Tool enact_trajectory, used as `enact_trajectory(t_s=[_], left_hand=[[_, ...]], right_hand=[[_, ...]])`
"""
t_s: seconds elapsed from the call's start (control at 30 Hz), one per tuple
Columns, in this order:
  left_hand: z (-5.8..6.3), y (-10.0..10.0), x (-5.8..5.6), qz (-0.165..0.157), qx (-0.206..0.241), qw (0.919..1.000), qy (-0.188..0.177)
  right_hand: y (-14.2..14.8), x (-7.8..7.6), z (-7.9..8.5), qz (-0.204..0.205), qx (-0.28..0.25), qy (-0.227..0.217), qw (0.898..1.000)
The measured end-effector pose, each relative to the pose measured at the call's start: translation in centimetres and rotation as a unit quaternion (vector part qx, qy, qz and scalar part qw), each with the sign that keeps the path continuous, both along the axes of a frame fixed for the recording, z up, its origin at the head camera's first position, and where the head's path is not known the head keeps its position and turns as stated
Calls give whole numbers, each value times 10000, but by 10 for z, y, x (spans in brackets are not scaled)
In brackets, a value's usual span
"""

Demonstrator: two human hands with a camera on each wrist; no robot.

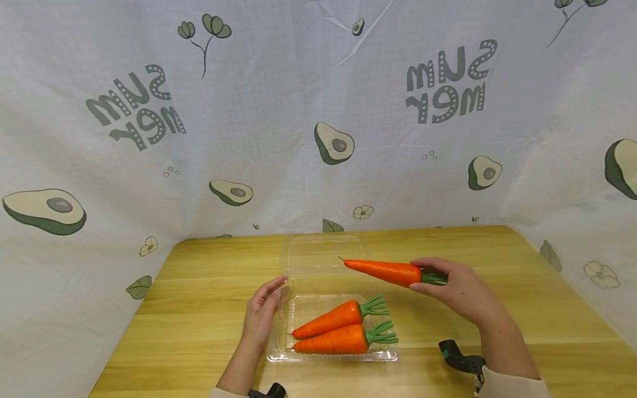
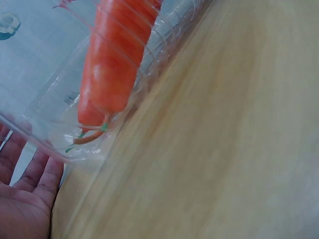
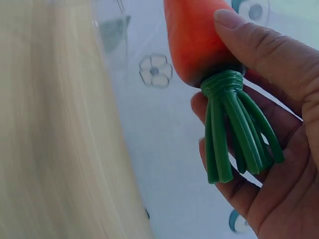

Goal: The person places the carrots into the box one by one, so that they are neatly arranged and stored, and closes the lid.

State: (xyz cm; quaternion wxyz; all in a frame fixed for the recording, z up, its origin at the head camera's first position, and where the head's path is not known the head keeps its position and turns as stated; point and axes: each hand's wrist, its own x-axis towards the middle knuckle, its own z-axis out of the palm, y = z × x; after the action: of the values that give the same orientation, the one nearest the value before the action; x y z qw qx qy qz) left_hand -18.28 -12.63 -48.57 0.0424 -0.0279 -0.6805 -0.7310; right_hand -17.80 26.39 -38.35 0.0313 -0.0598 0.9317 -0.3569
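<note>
My right hand (image 1: 460,287) holds a carrot (image 1: 385,271) by its thick end, thumb and fingers pinching it near the green stems (image 3: 239,129). This carrot hangs above the table, its thin tip pointing left over the back of the clear plastic box (image 1: 332,357). Two more carrots lie side by side in the box, a rear carrot (image 1: 328,319) and a front carrot (image 1: 330,340), tips to the left and stems over the right side. At the box's left edge is my left hand (image 1: 261,315), its fingers loosely extended right at the clear wall.
The box's clear lid (image 1: 325,239) lies folded back, reaching the rear of the wooden table (image 1: 199,309). A white printed cloth (image 1: 278,110) hangs behind the table and along both sides. Black wrist-camera mounts (image 1: 463,360) sit at both wrists.
</note>
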Motion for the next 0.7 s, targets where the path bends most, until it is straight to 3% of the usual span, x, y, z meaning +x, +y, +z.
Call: enact_trajectory(t_s=[0.7], left_hand=[[-1,0,-2,26,48,10000,-7]], right_hand=[[-52,-10,-1,607,-437,433,9963]])
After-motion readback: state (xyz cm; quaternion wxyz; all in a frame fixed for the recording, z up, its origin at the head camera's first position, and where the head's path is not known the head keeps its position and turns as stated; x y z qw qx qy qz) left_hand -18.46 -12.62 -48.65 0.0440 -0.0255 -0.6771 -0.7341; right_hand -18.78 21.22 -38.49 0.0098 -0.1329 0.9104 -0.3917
